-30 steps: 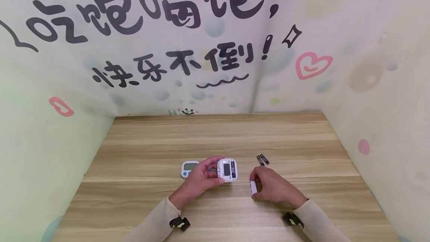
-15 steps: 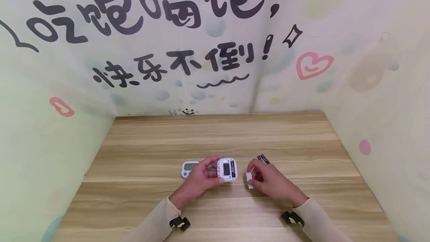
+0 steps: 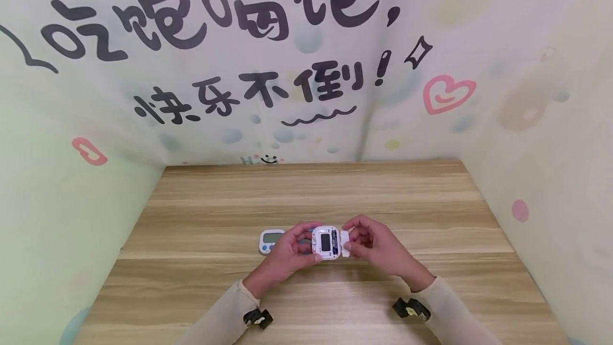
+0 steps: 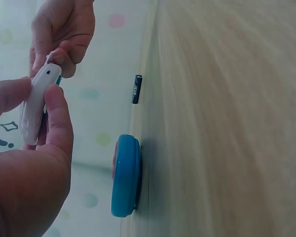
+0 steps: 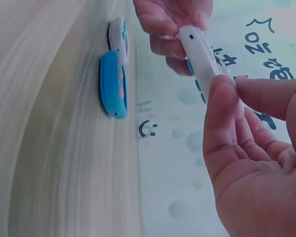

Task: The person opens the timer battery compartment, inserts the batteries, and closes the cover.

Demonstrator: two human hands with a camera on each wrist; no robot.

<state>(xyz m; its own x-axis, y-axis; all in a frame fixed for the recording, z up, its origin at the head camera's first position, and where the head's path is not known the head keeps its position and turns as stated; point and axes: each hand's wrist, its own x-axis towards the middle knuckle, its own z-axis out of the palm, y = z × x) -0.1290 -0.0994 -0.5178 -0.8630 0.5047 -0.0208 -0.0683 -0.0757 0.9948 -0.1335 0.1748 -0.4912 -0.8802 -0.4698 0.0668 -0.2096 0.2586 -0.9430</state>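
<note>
Head view: the white device (image 3: 326,242) is held in the grip of the left hand (image 3: 289,252); the small white cover (image 3: 345,245), pinched narrowly by the right hand (image 3: 380,247), has just been brought to its edge, so alignment is judged under way. Left wrist: the device is raised off the tabletop (image 4: 227,123). Right wrist: a blue device (image 5: 108,86) is seen below.

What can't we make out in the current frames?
Blue device: head, mostly hidden by left hand.
Loose battery: head, apparently behind right hand; left wrist, print too small.
White device, far face: head, turned away.
White cover: right wrist, mostly behind right hand.
</note>
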